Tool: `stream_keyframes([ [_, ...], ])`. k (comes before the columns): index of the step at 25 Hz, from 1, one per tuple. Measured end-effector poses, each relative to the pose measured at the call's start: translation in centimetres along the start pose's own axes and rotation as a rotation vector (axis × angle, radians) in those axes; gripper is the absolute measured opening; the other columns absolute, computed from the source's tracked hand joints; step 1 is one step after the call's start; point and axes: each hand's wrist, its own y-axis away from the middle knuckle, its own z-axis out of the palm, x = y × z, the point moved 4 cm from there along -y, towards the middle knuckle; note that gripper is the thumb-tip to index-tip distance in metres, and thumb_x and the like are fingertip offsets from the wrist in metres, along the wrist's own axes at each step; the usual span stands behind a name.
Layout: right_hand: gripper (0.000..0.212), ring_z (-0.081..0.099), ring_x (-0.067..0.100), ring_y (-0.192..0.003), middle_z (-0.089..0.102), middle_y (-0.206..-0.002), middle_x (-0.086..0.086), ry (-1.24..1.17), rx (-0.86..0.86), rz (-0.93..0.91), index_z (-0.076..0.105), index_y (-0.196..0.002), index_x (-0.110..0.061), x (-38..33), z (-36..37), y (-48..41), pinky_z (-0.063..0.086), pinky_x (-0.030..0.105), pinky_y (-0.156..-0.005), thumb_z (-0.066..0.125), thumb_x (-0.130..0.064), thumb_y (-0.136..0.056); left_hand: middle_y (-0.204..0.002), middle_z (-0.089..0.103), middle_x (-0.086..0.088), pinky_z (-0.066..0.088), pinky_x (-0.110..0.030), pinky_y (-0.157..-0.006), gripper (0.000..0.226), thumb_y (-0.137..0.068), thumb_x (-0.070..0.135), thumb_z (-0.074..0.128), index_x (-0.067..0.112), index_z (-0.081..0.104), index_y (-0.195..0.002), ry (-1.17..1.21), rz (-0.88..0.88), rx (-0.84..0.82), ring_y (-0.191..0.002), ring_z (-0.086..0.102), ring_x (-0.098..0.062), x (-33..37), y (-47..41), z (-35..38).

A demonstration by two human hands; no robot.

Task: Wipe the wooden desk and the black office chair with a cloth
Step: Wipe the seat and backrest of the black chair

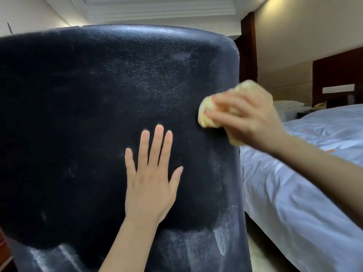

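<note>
Your left hand (150,185) is flat against the back of the black office chair (82,107), fingers straight and spread, palm pressed to the leather around the middle of the backrest. That grip is open, just pressing on the chair.

Over on the right, your right hand (249,116) is blurred with motion, fingers curled around a bunched yellow cloth (208,112). That grip is closed on the cloth, and the cloth is touching the chair back up near its right edge, above and to the right of your left hand.

The chair back fills most of the view, and it's close to you. The leather reads dark and even through the middle, while pale streaks and a hazy film show along the bottom and down the right edge; a lighter sheen also sits across the top.

Behind the chair on the right is a bed (306,193) with white bedding, a pillow (288,104) at its far end, and a dark wooden headboard (337,71) against the wall. The wooden desk isn't in view.
</note>
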Motion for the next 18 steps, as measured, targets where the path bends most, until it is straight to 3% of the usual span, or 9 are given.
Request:
stream_keyframes([
  [4,0.016,0.06,0.033,-0.081,0.068,-0.107,0.011,0.114,0.166,0.1,0.074,-0.102,-0.016,3.8,-1.8,-6.1,0.044,0.04,-0.074,0.062,-0.013,-0.091,-0.16,-0.006,-0.003,0.011,-0.056,-0.113,0.071,-0.094,0.049,0.024,0.015,0.002,-0.153,0.001,0.002,-0.006,-0.147,-0.005,-0.025,-1.3,0.5,-0.3],
  [9,0.021,0.048,0.028,-0.084,0.067,-0.107,0.012,-0.042,0.176,0.141,0.075,-0.099,-0.013,1.0,-1.2,-4.7,0.04,0.039,-0.077,0.063,-0.008,-0.083,-0.159,-0.007,-0.003,0.012,-0.056,-0.113,0.071,-0.095,0.05,0.022,0.015,-0.001,-0.152,-0.007,0.011,-0.012,-0.147,-0.003,-0.027,-3.3,1.3,-0.7],
  [12,0.024,0.047,0.028,-0.078,0.068,-0.102,0.013,-0.13,0.073,0.098,0.076,-0.097,-0.012,-3.5,-0.2,-0.6,0.039,0.04,-0.076,0.063,-0.009,-0.076,-0.16,-0.005,-0.007,0.014,-0.054,-0.113,0.07,-0.097,0.049,0.02,0.013,0.0,-0.152,-0.036,0.026,-0.02,-0.147,-0.002,-0.028,-4.4,1.8,-1.0],
  [18,0.031,0.044,0.022,-0.08,0.069,-0.099,0.005,-0.34,-0.252,-0.027,0.069,-0.108,-0.017,-11.0,0.5,6.8,0.04,0.037,-0.076,0.042,-0.026,-0.094,-0.16,-0.005,-0.007,0.016,-0.055,-0.113,0.07,-0.097,0.049,0.018,0.012,-0.002,-0.152,-0.036,0.021,-0.06,-0.147,-0.002,-0.029,-5.1,2.1,-1.4],
])
